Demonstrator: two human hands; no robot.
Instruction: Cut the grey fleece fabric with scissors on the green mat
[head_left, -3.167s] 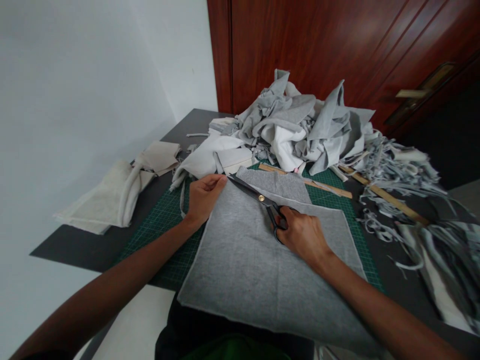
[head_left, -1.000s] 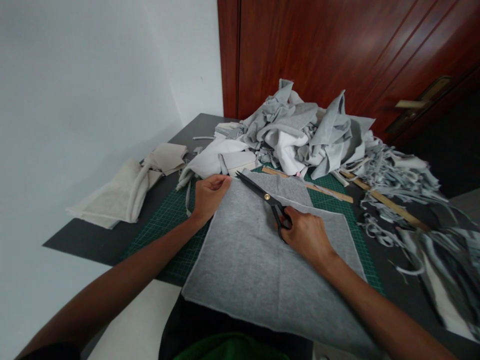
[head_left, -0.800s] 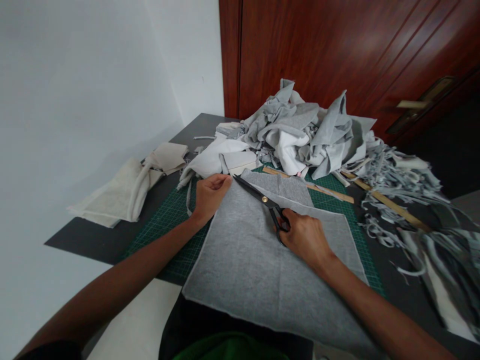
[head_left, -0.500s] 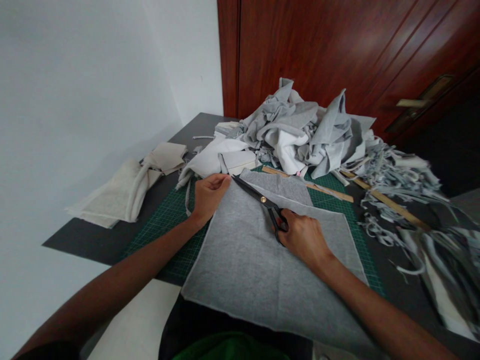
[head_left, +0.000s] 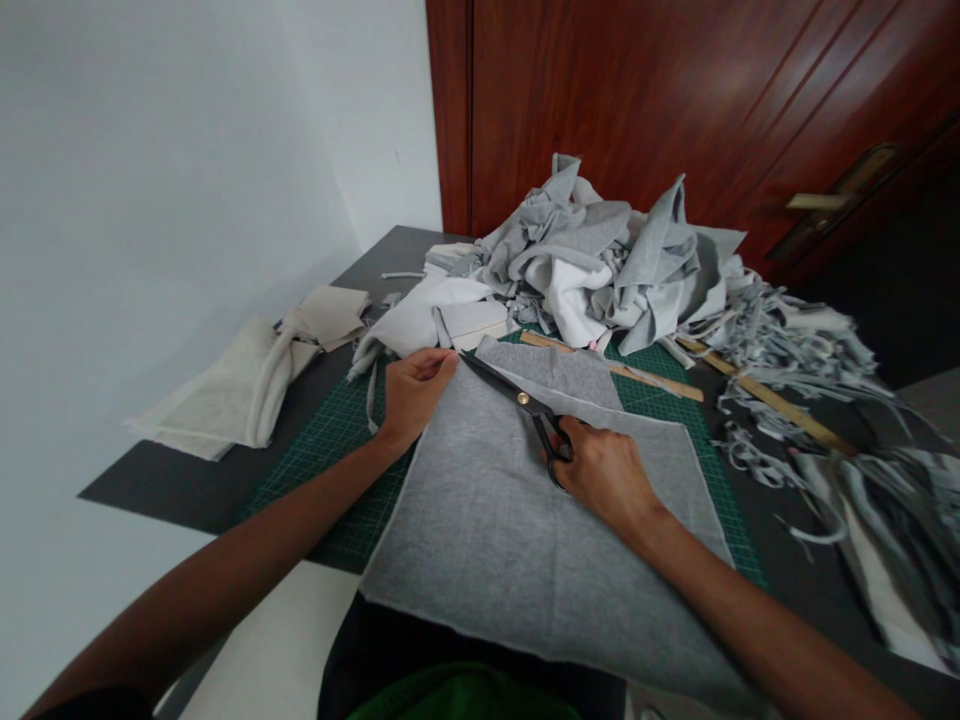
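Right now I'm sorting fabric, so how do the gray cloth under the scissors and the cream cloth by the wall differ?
The gray cloth is spread out, while the cream cloth is folded over. The left hand pinches the gray cloth's corner; no hand touches the cream cloth. The gray cloth looks larger than the cream cloth. Both are plain fabric.

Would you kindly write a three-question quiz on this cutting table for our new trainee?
1. Fill in the blank: the right hand holds a pair of black ____.
2. True or false: the fingertips of the left hand are at a far corner of the large grey cloth.
3. Multiple choice: what colour is the cutting mat beneath that cloth? a) red b) green c) white

Key: 1. scissors; 2. true; 3. b
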